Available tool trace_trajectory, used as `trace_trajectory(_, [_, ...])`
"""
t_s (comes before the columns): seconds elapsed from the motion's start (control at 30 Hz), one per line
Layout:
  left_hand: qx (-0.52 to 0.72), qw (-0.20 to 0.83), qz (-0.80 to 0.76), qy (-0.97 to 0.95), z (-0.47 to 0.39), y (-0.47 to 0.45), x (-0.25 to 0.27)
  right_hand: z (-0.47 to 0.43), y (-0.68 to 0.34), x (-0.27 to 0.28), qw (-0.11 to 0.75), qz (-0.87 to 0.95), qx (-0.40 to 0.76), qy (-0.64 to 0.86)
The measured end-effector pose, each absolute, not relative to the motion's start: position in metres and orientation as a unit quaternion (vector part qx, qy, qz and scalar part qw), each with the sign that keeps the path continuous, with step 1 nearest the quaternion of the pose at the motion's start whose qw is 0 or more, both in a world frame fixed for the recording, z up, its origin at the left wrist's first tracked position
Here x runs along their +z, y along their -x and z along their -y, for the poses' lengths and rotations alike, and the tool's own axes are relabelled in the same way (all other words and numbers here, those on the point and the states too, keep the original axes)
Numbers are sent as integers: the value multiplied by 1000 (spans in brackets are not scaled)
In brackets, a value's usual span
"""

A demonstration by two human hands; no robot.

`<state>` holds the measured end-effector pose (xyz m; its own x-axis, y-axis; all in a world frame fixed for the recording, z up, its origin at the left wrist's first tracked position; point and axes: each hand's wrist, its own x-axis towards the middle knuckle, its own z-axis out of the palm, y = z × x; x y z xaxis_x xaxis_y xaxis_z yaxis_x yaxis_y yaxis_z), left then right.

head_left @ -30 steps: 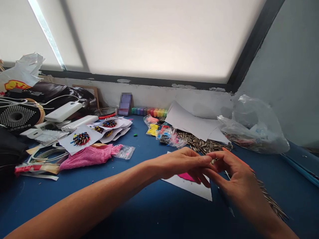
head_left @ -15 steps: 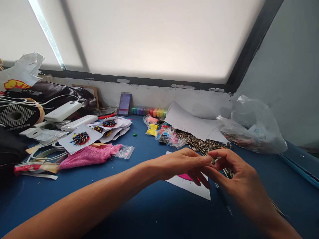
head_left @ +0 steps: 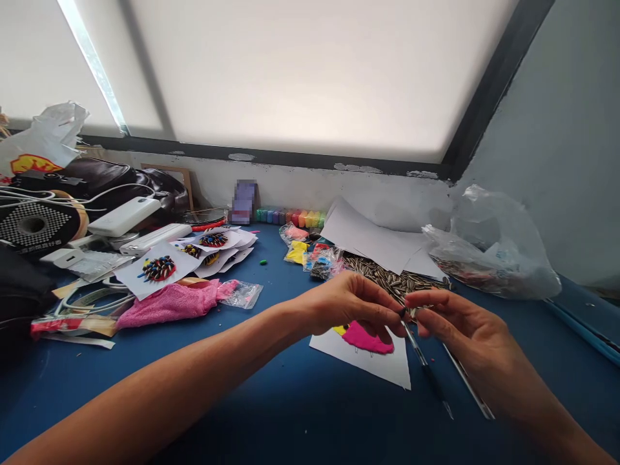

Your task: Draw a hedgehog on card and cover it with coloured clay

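Note:
My left hand [head_left: 361, 309] is closed in a pinch, with a tiny dark piece [head_left: 402, 312] at its fingertips. Close to its right, my right hand [head_left: 469, 329] pinches a small pale striped thing, apparently a sunflower seed [head_left: 419, 310], partly hidden by the fingers. Beneath the left hand lies a white paper card [head_left: 358, 365] bearing a magenta clay shape [head_left: 371, 339] and a bit of yellow clay [head_left: 341, 330]. A pen [head_left: 429, 374] rests just right of the card, and a thin silvery tool [head_left: 469, 383] lies under the right hand. Sunflower seeds [head_left: 378, 274] are heaped behind both hands.
White sheets [head_left: 368, 236] partly cover the seed heap. Small bags of coloured clay [head_left: 296, 252] lie left of it, and a clear plastic bag [head_left: 498, 258] stands at right. Finished seed-covered cards [head_left: 140, 274], a pink cloth [head_left: 169, 305] and power banks [head_left: 124, 216] crowd the left side.
My fingertips have drawn slightly apart, and a dark piece now shows in the left pinch. The right hand has shifted, uncovering the silvery tool; more of the magenta and yellow clay shows.

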<state>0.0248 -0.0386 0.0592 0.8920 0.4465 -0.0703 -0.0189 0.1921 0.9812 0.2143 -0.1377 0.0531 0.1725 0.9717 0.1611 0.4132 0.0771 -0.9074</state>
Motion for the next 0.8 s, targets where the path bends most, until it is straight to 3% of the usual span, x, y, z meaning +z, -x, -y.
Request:
trace_trajectory(0.37, [97,767,-144,-618,35,-22,59,143,-206,57,469,677,166,543])
trace_trajectory(0.8, [133,737,-193,-634,36,-24,60,143,-204,57,425,723,126,530])
